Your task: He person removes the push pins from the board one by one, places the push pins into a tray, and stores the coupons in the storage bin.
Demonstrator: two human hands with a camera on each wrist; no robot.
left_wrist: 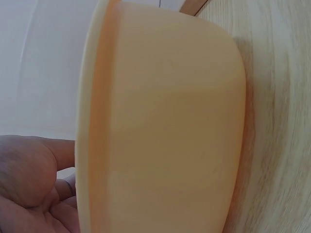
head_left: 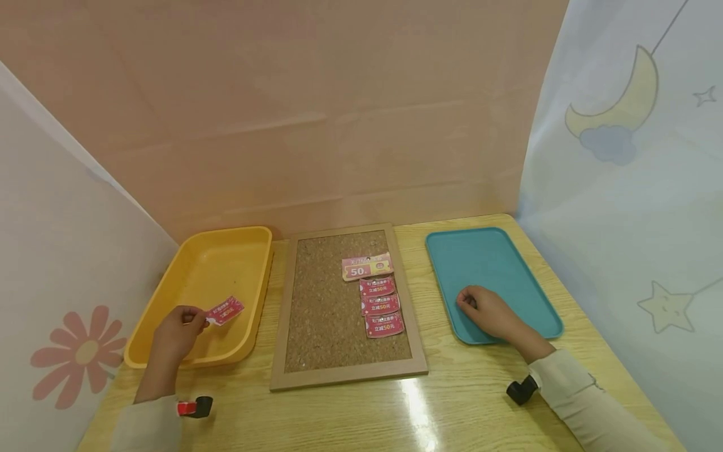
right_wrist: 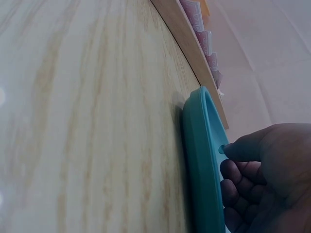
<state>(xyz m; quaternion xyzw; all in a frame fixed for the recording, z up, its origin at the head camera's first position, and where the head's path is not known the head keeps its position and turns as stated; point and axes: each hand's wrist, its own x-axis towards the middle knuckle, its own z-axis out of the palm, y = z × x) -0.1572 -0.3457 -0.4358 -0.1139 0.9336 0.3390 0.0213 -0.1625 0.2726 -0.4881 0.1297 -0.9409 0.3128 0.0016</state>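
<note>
The left hand [head_left: 177, 333] pinches the edge of a red coupon [head_left: 224, 311] above the yellow bin [head_left: 264, 276]. In the left wrist view the bin's wall [left_wrist: 170, 111] hides the coupon and part of the hand [left_wrist: 36, 187]. Over the near left part of the teal tray [head_left: 497, 257], the right hand [head_left: 491, 311] has its fingers curled. A small dark teal spot lies at the thumb tip in the right wrist view, beside the hand [right_wrist: 272, 179]; whether the fingers hold something small is unclear.
Between bin and tray lies a wood-framed cork board [head_left: 327, 301]. A larger pink and yellow coupon [head_left: 367, 268] is at its upper right, above three red coupons [head_left: 380, 306] in a column. Cloth walls [head_left: 339, 125] stand behind and at both sides.
</note>
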